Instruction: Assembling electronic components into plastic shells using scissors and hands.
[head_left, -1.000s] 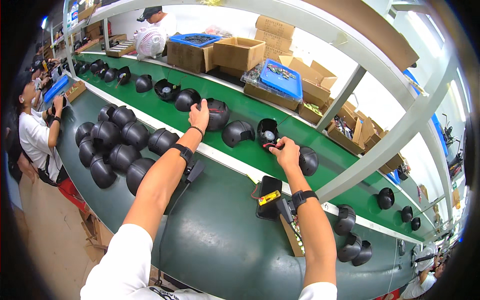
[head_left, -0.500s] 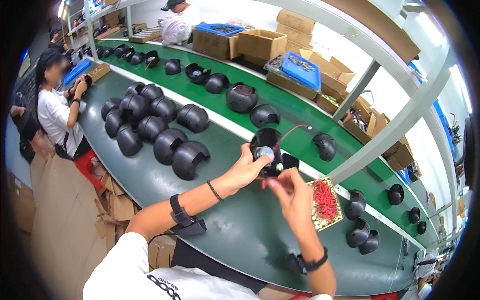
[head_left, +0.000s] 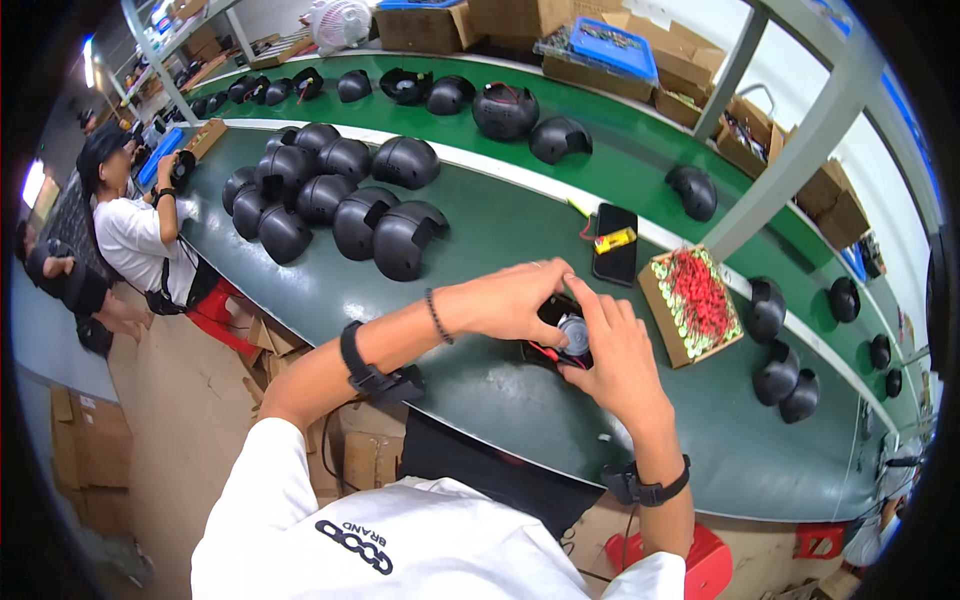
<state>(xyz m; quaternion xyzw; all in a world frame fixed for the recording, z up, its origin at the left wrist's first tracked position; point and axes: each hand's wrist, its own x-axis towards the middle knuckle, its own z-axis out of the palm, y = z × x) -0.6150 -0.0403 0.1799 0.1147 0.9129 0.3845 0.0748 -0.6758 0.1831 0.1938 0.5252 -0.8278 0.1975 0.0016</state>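
My left hand (head_left: 508, 304) at ten o'clock and right hand (head_left: 618, 362) at four are both clasped around a black shell (head_left: 553, 308) between them, over the worktop (head_left: 480, 392), speaker (head_left: 574, 336) facing up, long axis hidden.

Beige floor (head_left: 200, 440) beneath a long dark-green worktable (head_left: 780, 465). Pale metal frame (head_left: 785, 165) rises along its far edge; white wall (head_left: 865, 150) behind. Red stool (head_left: 705, 560) by the near edge. Bright strip light (head_left: 88, 65), upper left.
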